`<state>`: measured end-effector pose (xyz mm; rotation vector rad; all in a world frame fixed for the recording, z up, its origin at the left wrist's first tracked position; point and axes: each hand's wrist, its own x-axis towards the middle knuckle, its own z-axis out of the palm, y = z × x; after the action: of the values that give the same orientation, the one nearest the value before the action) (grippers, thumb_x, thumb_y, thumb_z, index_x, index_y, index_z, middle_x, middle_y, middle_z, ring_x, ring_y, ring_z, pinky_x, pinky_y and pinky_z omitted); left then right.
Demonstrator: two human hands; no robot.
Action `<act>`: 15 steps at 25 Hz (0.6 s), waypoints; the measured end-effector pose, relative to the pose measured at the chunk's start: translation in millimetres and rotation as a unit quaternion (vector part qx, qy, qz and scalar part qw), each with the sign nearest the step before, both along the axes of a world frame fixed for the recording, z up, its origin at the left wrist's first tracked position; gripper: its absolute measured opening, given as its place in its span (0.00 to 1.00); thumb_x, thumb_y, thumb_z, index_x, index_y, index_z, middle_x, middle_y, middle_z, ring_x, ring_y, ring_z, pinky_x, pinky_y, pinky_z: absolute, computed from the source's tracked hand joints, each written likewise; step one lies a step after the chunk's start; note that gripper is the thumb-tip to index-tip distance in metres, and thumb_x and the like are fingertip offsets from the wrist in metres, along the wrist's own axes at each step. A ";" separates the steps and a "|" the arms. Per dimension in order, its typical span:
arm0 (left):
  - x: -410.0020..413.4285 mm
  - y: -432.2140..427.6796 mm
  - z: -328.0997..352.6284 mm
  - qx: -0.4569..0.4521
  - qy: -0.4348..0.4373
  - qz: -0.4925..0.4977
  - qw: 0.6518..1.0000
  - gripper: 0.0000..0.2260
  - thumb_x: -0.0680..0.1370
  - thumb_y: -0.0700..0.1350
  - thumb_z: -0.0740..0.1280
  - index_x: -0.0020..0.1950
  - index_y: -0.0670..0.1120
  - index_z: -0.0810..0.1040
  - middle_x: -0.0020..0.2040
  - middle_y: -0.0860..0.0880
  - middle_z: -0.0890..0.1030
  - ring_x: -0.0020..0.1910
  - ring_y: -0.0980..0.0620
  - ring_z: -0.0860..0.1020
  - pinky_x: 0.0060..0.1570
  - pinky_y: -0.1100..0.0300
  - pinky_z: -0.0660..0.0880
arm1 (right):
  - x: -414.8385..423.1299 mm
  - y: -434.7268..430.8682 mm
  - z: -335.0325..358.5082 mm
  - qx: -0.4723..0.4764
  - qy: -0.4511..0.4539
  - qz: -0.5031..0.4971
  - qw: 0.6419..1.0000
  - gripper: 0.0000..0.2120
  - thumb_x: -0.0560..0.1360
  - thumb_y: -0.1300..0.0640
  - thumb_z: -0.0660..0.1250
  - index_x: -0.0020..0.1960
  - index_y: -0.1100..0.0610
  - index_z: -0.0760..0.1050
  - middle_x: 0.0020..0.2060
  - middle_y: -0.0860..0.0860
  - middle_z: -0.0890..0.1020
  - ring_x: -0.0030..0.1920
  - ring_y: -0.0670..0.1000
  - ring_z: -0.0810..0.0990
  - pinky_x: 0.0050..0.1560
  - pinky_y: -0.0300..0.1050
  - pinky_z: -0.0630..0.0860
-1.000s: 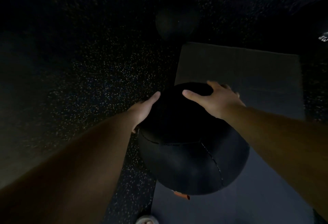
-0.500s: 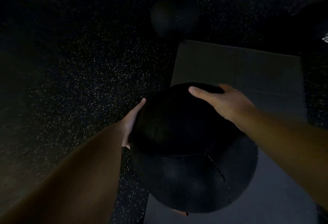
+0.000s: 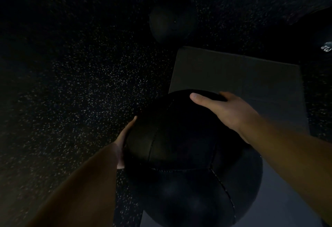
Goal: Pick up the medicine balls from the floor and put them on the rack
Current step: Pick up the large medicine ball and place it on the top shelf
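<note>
A large black medicine ball [image 3: 188, 163] with stitched seams fills the lower middle of the head view, held up above the floor. My left hand [image 3: 124, 145] presses its left side, mostly hidden behind the ball's curve. My right hand [image 3: 222, 110] lies over its top right with the thumb stretched across. A second black medicine ball [image 3: 170, 18] rests on the speckled floor farther ahead. The rack is not in view.
A grey mat [image 3: 242, 83] lies on the dark speckled rubber floor [image 3: 80, 92] under and beyond the held ball. A dark round object with white lettering [image 3: 323, 47] sits at the right edge. The scene is very dim.
The ball has risen toward the camera and looks larger. My left hand slid lower around its left side, while the right hand stayed on top.
</note>
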<state>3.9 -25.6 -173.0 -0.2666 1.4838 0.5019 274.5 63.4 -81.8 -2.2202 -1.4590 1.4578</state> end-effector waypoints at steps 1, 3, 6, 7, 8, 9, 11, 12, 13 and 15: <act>3.5 1.9 7.1 -0.004 0.011 0.006 1.000 0.39 0.63 0.69 0.75 0.59 0.38 0.82 0.63 0.35 0.82 0.58 0.38 0.79 0.60 0.45 0.75 | 0.7 0.0 0.2 0.003 0.006 0.000 1.000 0.66 0.42 0.10 0.67 0.76 0.37 0.72 0.73 0.46 0.78 0.69 0.57 0.79 0.69 0.61 0.77; 10.5 8.1 25.3 0.001 0.017 -0.001 1.000 0.39 0.64 0.68 0.74 0.63 0.38 0.81 0.68 0.34 0.79 0.67 0.37 0.77 0.69 0.44 0.71 | 6.2 -0.6 3.6 0.007 0.024 -0.008 1.000 0.62 0.44 0.11 0.69 0.74 0.39 0.75 0.68 0.45 0.80 0.66 0.56 0.81 0.68 0.60 0.78; 18.6 23.1 67.3 0.045 0.048 -0.064 0.996 0.41 0.75 0.67 0.70 0.81 0.44 0.70 0.76 0.35 0.70 0.84 0.38 0.63 0.81 0.45 0.61 | 22.1 -13.5 16.6 0.039 0.072 -0.048 0.995 0.55 0.48 0.14 0.73 0.69 0.40 0.78 0.62 0.43 0.84 0.61 0.52 0.84 0.65 0.56 0.80; 18.5 31.7 82.6 0.069 0.074 -0.085 0.991 0.39 0.78 0.66 0.68 0.83 0.45 0.67 0.79 0.38 0.68 0.84 0.39 0.62 0.81 0.46 0.58 | 25.7 -19.0 23.6 0.062 0.094 -0.069 0.991 0.53 0.48 0.15 0.74 0.68 0.40 0.79 0.60 0.41 0.85 0.59 0.49 0.85 0.63 0.52 0.80; 16.3 41.9 98.4 0.090 0.103 -0.106 0.985 0.39 0.80 0.66 0.67 0.84 0.45 0.66 0.81 0.39 0.68 0.84 0.40 0.62 0.81 0.47 0.58 | 27.3 -25.2 29.8 0.087 0.115 -0.090 0.985 0.51 0.48 0.16 0.74 0.66 0.39 0.79 0.58 0.39 0.85 0.57 0.45 0.85 0.60 0.48 0.81; 12.5 51.5 115.5 0.101 0.129 -0.129 0.978 0.41 0.79 0.69 0.67 0.85 0.46 0.65 0.83 0.41 0.67 0.84 0.41 0.63 0.82 0.47 0.58 | 26.9 -30.7 36.3 0.116 0.138 -0.112 0.977 0.51 0.47 0.17 0.75 0.65 0.38 0.78 0.56 0.37 0.85 0.55 0.41 0.85 0.56 0.43 0.80; -2.7 75.2 159.4 0.129 0.178 -0.193 0.956 0.45 0.73 0.75 0.69 0.81 0.48 0.72 0.81 0.42 0.72 0.78 0.41 0.70 0.82 0.47 0.61 | 20.5 -33.4 57.6 0.179 0.190 -0.153 0.953 0.55 0.45 0.17 0.75 0.68 0.39 0.77 0.57 0.36 0.85 0.56 0.36 0.84 0.56 0.39 0.80; -10.9 88.7 191.7 0.160 0.200 -0.217 0.942 0.39 0.72 0.76 0.69 0.73 0.50 0.79 0.74 0.43 0.78 0.70 0.41 0.77 0.78 0.48 0.65 | 15.6 -32.5 72.6 0.204 0.210 -0.175 0.940 0.59 0.45 0.16 0.75 0.71 0.41 0.76 0.61 0.39 0.84 0.60 0.39 0.83 0.59 0.42 0.80; -16.6 104.2 230.2 0.196 0.214 -0.238 0.927 0.32 0.74 0.75 0.67 0.64 0.52 0.82 0.66 0.44 0.82 0.60 0.44 0.80 0.72 0.51 0.68 | 8.7 -30.0 92.6 0.223 0.228 -0.194 0.928 0.62 0.46 0.16 0.75 0.75 0.43 0.74 0.65 0.41 0.83 0.64 0.44 0.82 0.64 0.48 0.79; -27.7 142.2 312.8 0.263 0.253 -0.297 0.883 0.29 0.76 0.74 0.65 0.65 0.54 0.83 0.64 0.47 0.83 0.55 0.48 0.79 0.66 0.52 0.69 | -3.9 -15.6 143.5 0.255 0.262 -0.231 0.902 0.64 0.48 0.17 0.76 0.79 0.45 0.71 0.70 0.45 0.80 0.69 0.51 0.80 0.69 0.54 0.76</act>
<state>-23.8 116.6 139.9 0.7893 1.7559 0.4652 270.6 47.8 61.7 -1.5432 -0.9117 1.1970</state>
